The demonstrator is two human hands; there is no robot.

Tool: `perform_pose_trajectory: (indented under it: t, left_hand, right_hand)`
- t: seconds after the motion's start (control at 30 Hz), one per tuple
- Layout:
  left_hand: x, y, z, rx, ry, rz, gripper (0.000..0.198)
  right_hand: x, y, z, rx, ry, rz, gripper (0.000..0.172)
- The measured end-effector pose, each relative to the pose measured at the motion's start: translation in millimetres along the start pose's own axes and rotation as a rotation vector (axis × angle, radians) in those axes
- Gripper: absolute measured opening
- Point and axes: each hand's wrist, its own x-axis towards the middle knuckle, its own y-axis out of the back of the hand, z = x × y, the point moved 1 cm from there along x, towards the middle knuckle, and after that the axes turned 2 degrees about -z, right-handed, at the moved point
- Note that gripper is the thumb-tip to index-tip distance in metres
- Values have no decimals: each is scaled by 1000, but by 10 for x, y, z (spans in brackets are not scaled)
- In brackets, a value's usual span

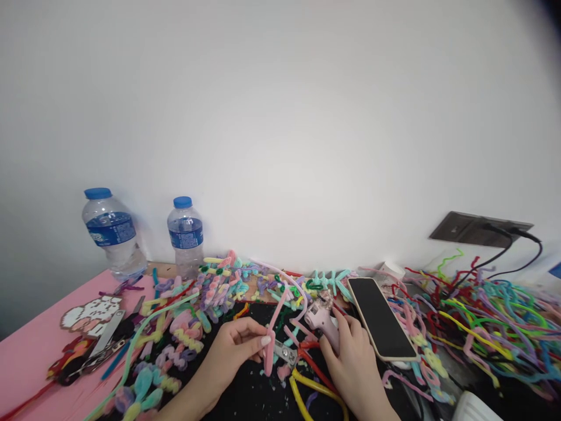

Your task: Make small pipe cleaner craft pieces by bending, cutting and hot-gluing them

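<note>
Here | pink stem (pixel 279 311) slants upward | left fingers (pixel 253 348) pinching | right fingers (pixel 343 328) gripping lilac tool (pixel 322 320)

the left grip (pixel 240 344) is a bare human hand, slim, with slender fingers and a thumb that narrows toward the tip. its thumbnail (pixel 266 340) is oval and shiny; whether it wears polish is too small to tell. a narrow wrist runs into a bare, smooth left forearm (pixel 199 383). the right grip (pixel 353 358) is bare too, with slim, tapering fingers and a broad, smooth back. the short stretch of right forearm (pixel 377 408) in sight is uncovered.
</note>
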Motion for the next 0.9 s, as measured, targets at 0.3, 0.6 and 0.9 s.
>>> perform_pose_trajectory:
  t: [0.3, 0.6, 0.9]
  left_hand:
    - [-80, -114, -87, 96, 65, -265, 8]
    - [-34, -92, -105, 89, 20, -261, 12]
    - [32, -18, -99, 43, 48, -77, 21]
  right_hand:
    - [-210, 226, -255, 548, 385, -41, 41]
    - [-199, 197, -386, 597, 465, 31, 15]
    - [-198, 174, -398, 590, 448, 0, 14]
